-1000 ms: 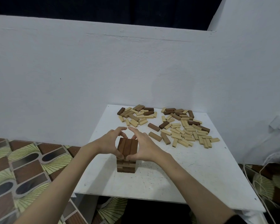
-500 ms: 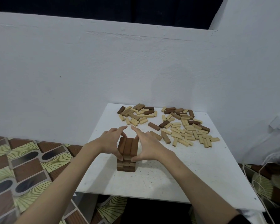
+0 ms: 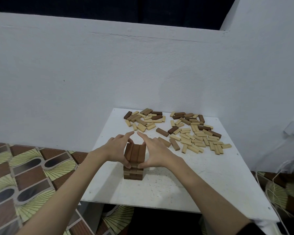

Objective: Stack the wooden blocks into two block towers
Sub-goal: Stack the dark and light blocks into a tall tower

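My left hand (image 3: 116, 149): bare, no ring, no watch, no band at wrist. Left forearm bare all way to frame edge, no sleeve showing. My right hand (image 3: 157, 154): bare too, fingers and wrist unadorned. Right forearm bare until dark sleeve edge (image 3: 255, 229) near elbow, at bottom corner. No gloves.

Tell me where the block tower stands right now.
In the head view, the block tower stands on the near left part of the white table, flanked by the left hand and right hand, nearer than the loose blocks.
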{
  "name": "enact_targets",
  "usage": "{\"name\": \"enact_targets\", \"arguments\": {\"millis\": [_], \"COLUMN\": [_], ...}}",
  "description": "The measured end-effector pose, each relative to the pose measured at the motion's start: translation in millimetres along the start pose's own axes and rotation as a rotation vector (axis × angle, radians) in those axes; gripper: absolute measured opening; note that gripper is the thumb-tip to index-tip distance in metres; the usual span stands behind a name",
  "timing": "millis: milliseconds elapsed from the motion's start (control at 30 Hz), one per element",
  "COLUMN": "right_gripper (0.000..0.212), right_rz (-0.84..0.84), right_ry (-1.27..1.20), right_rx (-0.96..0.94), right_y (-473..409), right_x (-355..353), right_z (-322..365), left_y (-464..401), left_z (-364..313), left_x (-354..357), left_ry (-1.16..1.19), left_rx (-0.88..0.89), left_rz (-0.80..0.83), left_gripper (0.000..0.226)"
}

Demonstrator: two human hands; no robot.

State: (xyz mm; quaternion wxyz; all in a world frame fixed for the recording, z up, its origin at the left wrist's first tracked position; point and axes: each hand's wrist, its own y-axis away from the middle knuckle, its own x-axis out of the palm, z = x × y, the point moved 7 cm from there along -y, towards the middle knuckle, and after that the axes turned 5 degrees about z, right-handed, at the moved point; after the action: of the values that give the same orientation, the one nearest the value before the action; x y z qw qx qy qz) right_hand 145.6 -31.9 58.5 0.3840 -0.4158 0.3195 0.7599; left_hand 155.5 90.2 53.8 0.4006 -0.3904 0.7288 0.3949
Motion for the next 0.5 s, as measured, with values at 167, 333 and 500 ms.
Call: {"name": "enact_targets", "arguments": {"millis": [167,333,500], "right_gripper": [0.114,0.110,0.110], "right_rz": [-0.018,-0.013,0.007], "right_ry": [-0.050,-0.065,-0.080], "right_rx": [-0.032,-0.052,-0.026], "right_y": [1.0,1.0,-1.2], "right_x": [-2.6,-0.5,1.4], "right_z": [6.9,13.7,12.4], "left_y": [1.1,1.8,1.5], "left_z": [-2.3,-5.7,-5.7], "left_x": [-1.1,-1.8,-0.2], "left_ry": [0.022,0.017,0.023], "left_rx": [0.010,0.003,-0.004], "left_rz": [-0.019,-0.024,-0.022], "left_gripper": [0.119,0.114,0.111]}}
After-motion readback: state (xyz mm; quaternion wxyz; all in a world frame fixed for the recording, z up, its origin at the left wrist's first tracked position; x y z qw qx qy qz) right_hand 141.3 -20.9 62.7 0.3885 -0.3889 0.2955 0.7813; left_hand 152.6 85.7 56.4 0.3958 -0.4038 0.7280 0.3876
